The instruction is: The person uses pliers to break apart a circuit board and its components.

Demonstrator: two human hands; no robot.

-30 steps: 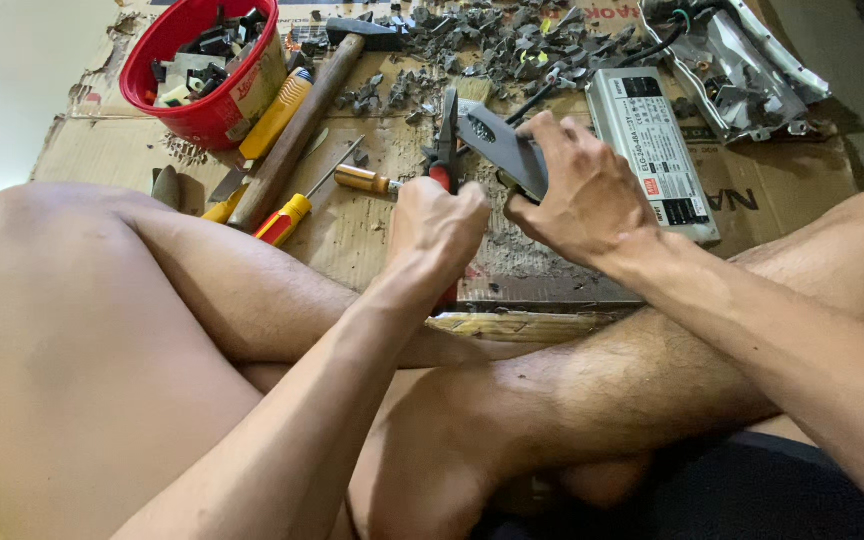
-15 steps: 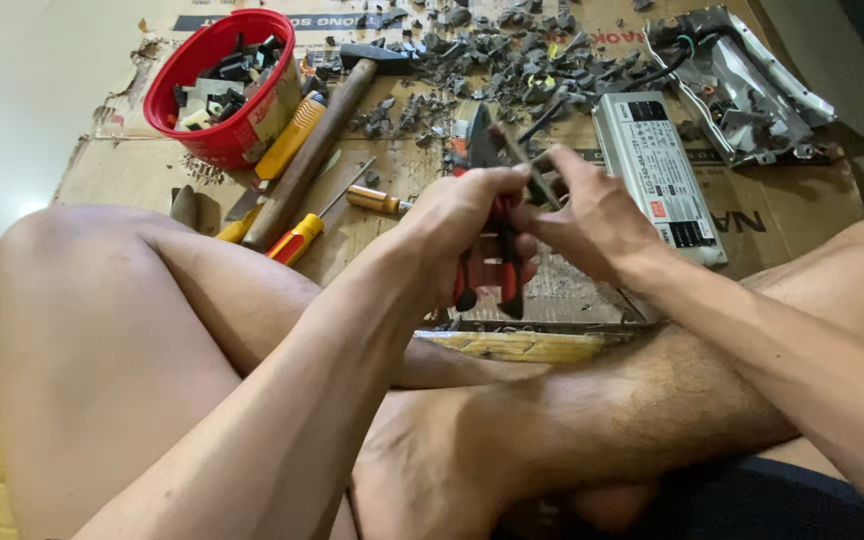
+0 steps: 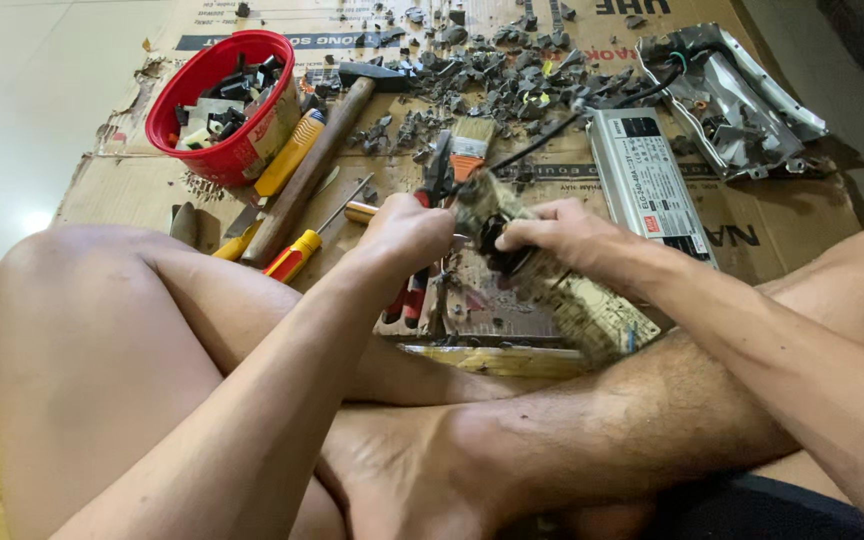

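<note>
The person sits cross-legged on the floor, both forearms reaching forward over the knees. The left hand [image 3: 407, 235] is curled into a closed grip around the red handles of a pair of pliers [image 3: 430, 215], whose dark nose points away from the person towards the far edge of the cardboard sheet [image 3: 102, 185]. The right hand [image 3: 562, 235] is closed on a circuit board [image 3: 552, 275], thumb and fingers pinching its upper part; the board tilts, its lower end reaching down towards the right shin. The two hands are just beside each other, above a second flat board [image 3: 482, 305] that lies on the cardboard at its near edge.

Towards the far left corner of the cardboard stands a red plastic basket [image 3: 217, 160] holding dark parts. Beside it lie a hammer [image 3: 312, 160] with a wooden handle, a yellow utility knife [image 3: 287, 155] and a screwdriver [image 3: 302, 250] with a red-and-yellow handle. A small brush [image 3: 472, 140] lies just beyond the pliers. A grey power supply box [image 3: 647, 185] sits to the right of the hands, with a bent metal housing [image 3: 742, 100] near the far right corner. Broken dark scraps [image 3: 492, 75] are scattered along the far edge.
</note>
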